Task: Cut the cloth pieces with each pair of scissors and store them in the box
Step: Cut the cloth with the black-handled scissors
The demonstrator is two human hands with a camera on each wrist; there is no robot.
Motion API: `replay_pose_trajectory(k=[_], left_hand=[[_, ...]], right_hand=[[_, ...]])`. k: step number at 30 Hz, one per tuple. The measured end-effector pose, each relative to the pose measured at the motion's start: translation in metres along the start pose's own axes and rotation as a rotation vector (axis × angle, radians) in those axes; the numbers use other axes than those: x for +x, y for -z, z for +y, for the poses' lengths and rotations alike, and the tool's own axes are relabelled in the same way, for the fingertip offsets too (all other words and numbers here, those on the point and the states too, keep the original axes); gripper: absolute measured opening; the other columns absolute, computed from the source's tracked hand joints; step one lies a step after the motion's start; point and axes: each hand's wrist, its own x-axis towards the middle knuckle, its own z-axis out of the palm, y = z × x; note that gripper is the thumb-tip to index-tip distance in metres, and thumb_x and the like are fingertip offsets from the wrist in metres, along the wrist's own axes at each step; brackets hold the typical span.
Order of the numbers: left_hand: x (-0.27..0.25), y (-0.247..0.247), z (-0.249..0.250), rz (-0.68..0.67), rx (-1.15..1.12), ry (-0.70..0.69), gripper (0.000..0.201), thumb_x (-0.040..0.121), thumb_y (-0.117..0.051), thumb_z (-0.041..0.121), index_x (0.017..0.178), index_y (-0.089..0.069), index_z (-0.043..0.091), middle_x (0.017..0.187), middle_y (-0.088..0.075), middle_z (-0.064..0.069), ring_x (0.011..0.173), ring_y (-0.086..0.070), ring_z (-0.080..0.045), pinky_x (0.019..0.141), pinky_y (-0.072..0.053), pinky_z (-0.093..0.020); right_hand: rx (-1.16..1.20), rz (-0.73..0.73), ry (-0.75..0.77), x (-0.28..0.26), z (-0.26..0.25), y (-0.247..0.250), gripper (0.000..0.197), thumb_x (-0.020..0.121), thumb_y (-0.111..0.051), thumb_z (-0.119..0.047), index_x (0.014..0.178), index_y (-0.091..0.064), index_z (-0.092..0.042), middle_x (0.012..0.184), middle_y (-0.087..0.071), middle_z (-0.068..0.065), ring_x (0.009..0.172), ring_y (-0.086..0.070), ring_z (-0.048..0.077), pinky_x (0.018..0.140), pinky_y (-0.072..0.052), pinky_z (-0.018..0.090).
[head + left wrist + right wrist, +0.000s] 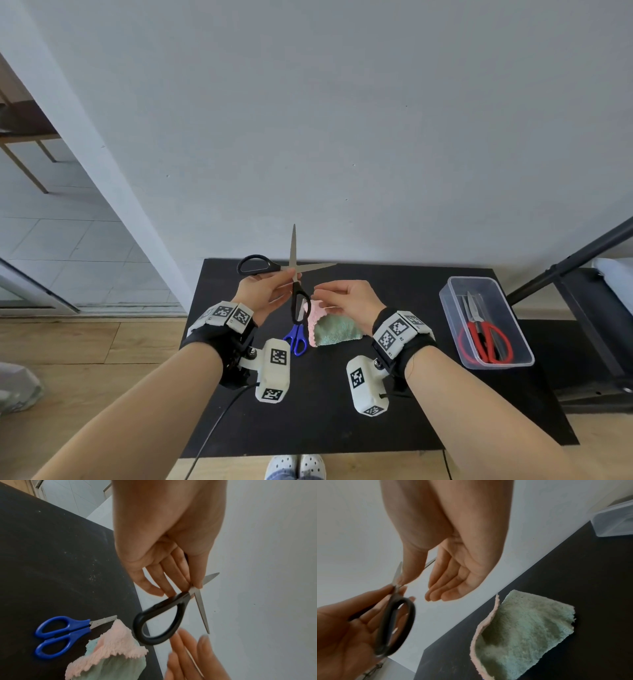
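My left hand (263, 291) pinches the black scissors (293, 246) at the pivot and holds them above the table with the blades spread wide; one black handle loop (180, 605) hangs down. My right hand (349, 298) hovers just right of them, fingers relaxed and holding nothing, its thumb close to a blade (397, 574). Beneath lies a pink and green cloth piece (334, 330) on the black table (342, 411). Blue scissors (297, 339) lie left of the cloth. A clear plastic box (445, 291) at the right holds red scissors (486, 339).
The white wall stands right behind the table's far edge. A black metal frame (582, 260) rises to the right of the box. The wrist camera cable (219, 421) trails off the table's front left. Wooden floor lies to the left.
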Motion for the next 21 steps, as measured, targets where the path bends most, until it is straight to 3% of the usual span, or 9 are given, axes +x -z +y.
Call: replay_pose_trajectory(k=[8, 12, 15, 17, 21], left_hand=[[0.006, 0.037, -0.004, 0.070, 0.021, 0.027, 0.014, 0.086, -0.066, 0.009, 0.099, -0.064, 0.004, 0.095, -0.072, -0.013, 0.089, -0.068, -0.023, 0.084, -0.053, -0.031], [0.011, 0.049, -0.014, 0.078, 0.067, 0.070, 0.022, 0.086, -0.067, 0.010, 0.106, -0.061, 0.004, 0.095, -0.072, -0.013, 0.082, -0.070, -0.022, 0.071, -0.055, -0.027], [0.014, 0.054, -0.020, 0.084, 0.100, 0.099, 0.027, 0.085, -0.068, 0.012, 0.109, -0.061, 0.003, 0.095, -0.073, -0.012, 0.079, -0.071, -0.020, 0.064, -0.054, -0.024], [0.017, 0.056, -0.023, 0.084, 0.111, 0.116, 0.031, 0.084, -0.070, 0.013, 0.112, -0.061, 0.002, 0.095, -0.073, -0.012, 0.077, -0.071, -0.019, 0.062, -0.054, -0.023], [0.022, 0.058, -0.025, 0.077, 0.129, 0.140, 0.035, 0.083, -0.070, 0.012, 0.114, -0.061, -0.002, 0.094, -0.072, -0.013, 0.075, -0.071, -0.019, 0.057, -0.054, -0.021]], right_hand=[[-0.225, 0.267, -0.065, 0.015, 0.024, 0.020, 0.006, 0.086, -0.065, -0.006, 0.083, -0.071, -0.004, 0.072, -0.064, 0.006, 0.060, -0.056, 0.013, 0.058, -0.050, 0.016], [-0.338, 0.320, -0.179, 0.036, 0.045, 0.019, 0.016, 0.083, -0.067, -0.015, 0.069, -0.068, -0.007, 0.068, -0.066, 0.009, 0.065, -0.060, 0.021, 0.078, -0.055, 0.038], [-0.378, 0.362, -0.267, 0.049, 0.055, 0.013, 0.023, 0.080, -0.070, -0.028, 0.076, -0.070, -0.005, 0.061, -0.065, 0.003, 0.063, -0.065, 0.020, 0.081, -0.057, 0.041], [-0.368, 0.395, -0.298, 0.054, 0.054, 0.010, 0.022, 0.076, -0.074, -0.030, 0.075, -0.068, -0.009, 0.070, -0.068, 0.006, 0.071, -0.069, 0.023, 0.079, -0.058, 0.041], [-0.371, 0.472, -0.348, 0.062, 0.051, 0.006, 0.034, 0.073, -0.077, -0.033, 0.092, -0.065, -0.007, 0.094, -0.067, 0.007, 0.086, -0.066, 0.025, 0.072, -0.051, 0.030]])
